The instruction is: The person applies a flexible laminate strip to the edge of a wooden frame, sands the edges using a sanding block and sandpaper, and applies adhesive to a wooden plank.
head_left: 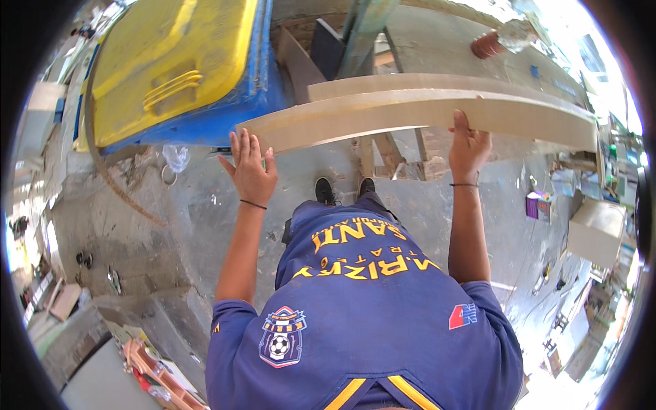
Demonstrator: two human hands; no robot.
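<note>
The person stands on a grey concrete floor [205,212] and holds a long, pale wooden board [417,113] out in front of the body, roughly level and running across the view. The left hand [249,171] lies against the near face of the board close to its left end, with the fingers [246,145] stretched out straight and slightly spread, flat on the wood rather than curled round it. The right hand [468,147] is further along, toward the board's right half; its fingers are wrapped over the edge and clamped on the board, with one finger pointing up across the face. A thin dark band sits on each wrist.

Beyond the left fingers, and touching nothing they hold, stands a large blue bin with a yellow lid [174,58]. Below the board, between the two hands, the toes of the person's black shoes [342,188] show on the floor. To the right of the right fingers, well apart, a cardboard box [596,232] and a small purple carton [534,203] rest on the floor.
</note>
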